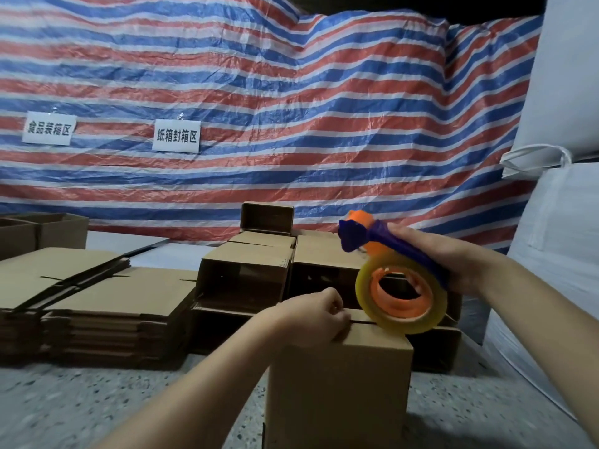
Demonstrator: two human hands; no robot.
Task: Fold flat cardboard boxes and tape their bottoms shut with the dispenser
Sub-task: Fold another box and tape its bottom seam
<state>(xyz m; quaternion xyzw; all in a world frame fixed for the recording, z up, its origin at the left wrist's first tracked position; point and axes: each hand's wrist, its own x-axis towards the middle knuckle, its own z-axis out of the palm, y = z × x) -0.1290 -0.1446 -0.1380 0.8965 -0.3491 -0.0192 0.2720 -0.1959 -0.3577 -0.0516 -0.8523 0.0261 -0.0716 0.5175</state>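
Folded box [340, 377] upright; dispenser [398, 280] touching top.

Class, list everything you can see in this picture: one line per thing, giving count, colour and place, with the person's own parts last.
cardboard box: one, brown, standing in front, centre
tape dispenser: one, purple and orange with a clear tape roll, over the box's far edge
folded boxes: several, brown, stacked behind
flat cardboard: two stacks, brown, left
tarp: one, red, white and blue stripes, backdrop
paper signs: two, white, on the tarp
sacks: white, right
left hand: on the box's top
right hand: grips the dispenser
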